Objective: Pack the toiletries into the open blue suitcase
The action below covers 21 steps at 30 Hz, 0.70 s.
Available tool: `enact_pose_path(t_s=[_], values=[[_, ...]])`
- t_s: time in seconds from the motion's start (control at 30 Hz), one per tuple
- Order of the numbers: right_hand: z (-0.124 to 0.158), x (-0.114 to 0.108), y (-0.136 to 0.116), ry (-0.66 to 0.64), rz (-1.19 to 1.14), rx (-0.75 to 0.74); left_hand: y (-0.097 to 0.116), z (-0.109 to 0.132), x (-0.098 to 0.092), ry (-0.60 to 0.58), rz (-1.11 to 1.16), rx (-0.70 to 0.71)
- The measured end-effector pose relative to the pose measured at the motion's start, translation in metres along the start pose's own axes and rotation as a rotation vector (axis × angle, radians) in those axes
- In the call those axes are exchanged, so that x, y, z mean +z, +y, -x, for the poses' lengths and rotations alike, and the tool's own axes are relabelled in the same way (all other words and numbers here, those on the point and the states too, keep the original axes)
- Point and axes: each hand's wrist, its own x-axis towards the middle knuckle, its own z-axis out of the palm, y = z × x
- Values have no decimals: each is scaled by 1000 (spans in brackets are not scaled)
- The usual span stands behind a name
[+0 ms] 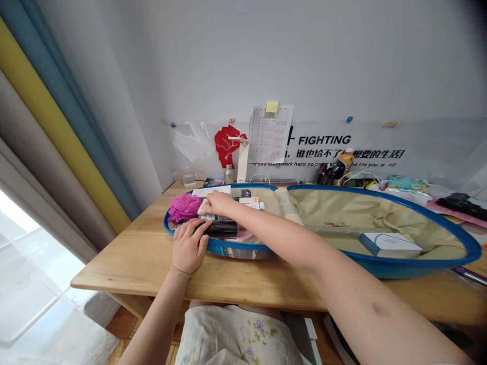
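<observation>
Packing step: my left hand (pixel 189 247) is resting fingers spread on dark flat case (pixel 220 229) at left end of blue-rimmed bag (pixel 380 266) on surface (pixel 133 253). My right hand (pixel 218 204) is pressing, apparently flat, on small boxes (pixel 251 202) just beyond. Next move is calling for firm grip, tidy seating beside pink sponge (pixel 184 207).

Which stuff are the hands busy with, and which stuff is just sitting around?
Busy with:
left hand on black case
right hand on small packets
blue-rimmed bag

Sitting around:
pink bath puff
white box
wall paper
bottles
</observation>
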Motion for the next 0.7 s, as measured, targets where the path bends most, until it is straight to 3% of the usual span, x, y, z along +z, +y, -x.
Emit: enact_pose_path(t_s=[0.17, 0.23, 0.33, 0.5, 0.6, 0.7], values=[[4, -14, 4, -17, -49, -35, -1, 0, 0, -3, -6, 9], [13, -30, 23, 3, -71, -7, -1, 1, 0, 7, -8, 19], [43, -62, 76, 55, -68, 135, -2, 1, 1, 23, -10, 37], [149, -100, 195, -20, 30, 510, -1, 0, 0, 45, -18, 53], [229, -96, 244, -138, 66, 743, 0, -1, -1, 52, -14, 52], [293, -77, 265, -128, 126, 948, 1, -1, -1, 53, -2, 37]])
